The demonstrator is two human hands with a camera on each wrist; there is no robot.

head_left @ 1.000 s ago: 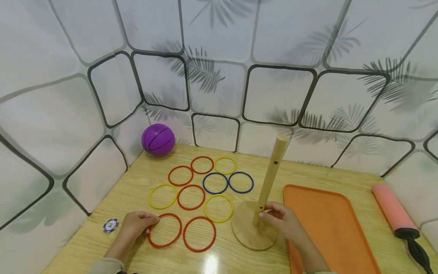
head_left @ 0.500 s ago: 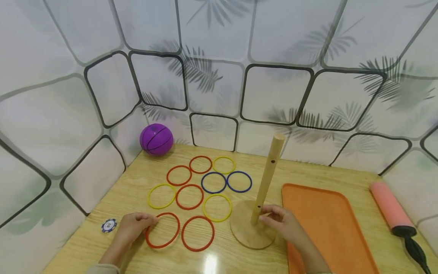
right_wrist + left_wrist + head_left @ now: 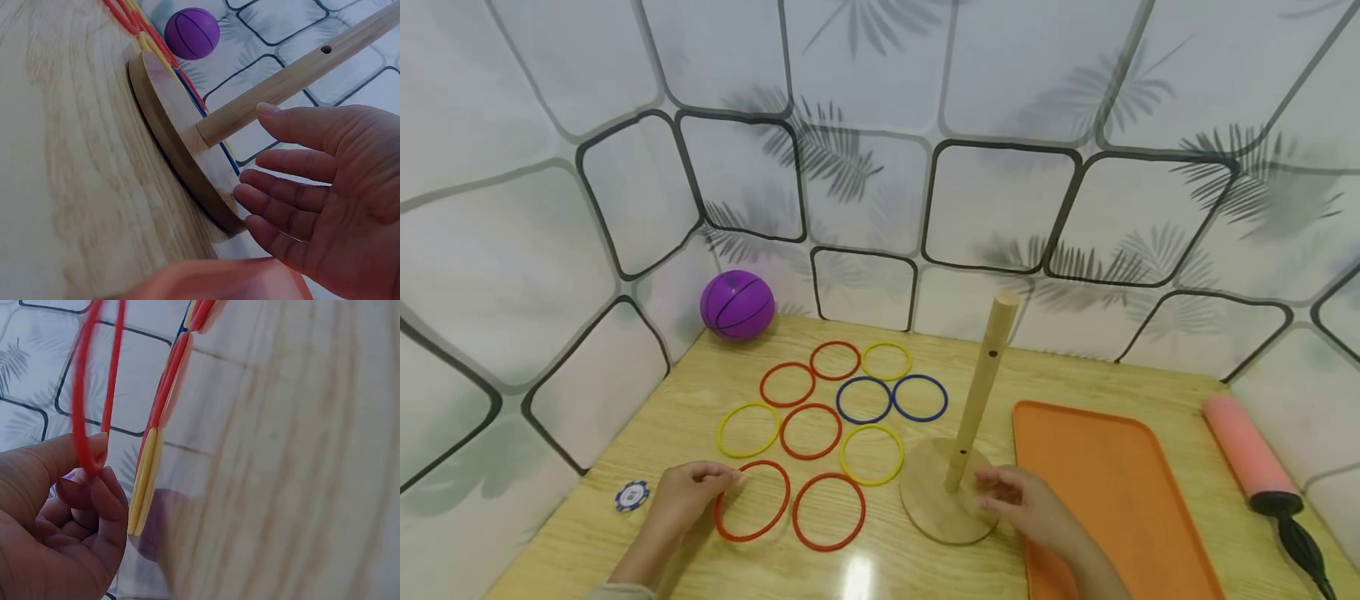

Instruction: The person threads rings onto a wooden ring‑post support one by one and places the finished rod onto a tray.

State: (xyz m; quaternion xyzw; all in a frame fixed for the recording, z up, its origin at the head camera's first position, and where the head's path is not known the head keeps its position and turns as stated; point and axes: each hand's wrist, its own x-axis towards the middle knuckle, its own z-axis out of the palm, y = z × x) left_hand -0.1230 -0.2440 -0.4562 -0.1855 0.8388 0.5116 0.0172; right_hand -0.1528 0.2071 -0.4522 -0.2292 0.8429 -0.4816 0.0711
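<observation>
Nearest, the left hand (image 3: pixel 688 496) pinches the edge of a red ring (image 3: pixel 788 492) between thumb and fingertip at the near left of the desk (image 3: pixel 955 575); the left wrist view shows this edge lifted, which the head view barely gives away, but whether the far edge touches the desk I cannot tell. A second red ring (image 3: pixel 829 548) lies flat just to its right. The right hand (image 3: pixel 1026 508) holds nothing, its fingers (image 3: pixel 290 190) loosely bent and parted; the thumb overlaps the post (image 3: pixel 977 400) in the right wrist view, while the head view shows a gap between them. That post stands upright on a round wooden base (image 3: pixel 928 500), whose thickness only the right wrist view shows. At far left lies a blue-and-white chip (image 3: pixel 632 497), its printed centre too small to read surely. On the right are an orange tray (image 3: pixel 1097 475) with a low rim and a pink pump (image 3: pixel 1251 450) with a black end. Farther back, eight more rings lie flat: three red, three yellow, two blue. A purple ball (image 3: pixel 737 306) sits in the corner, against a leaf-patterned wall (image 3: pixel 872 200).
</observation>
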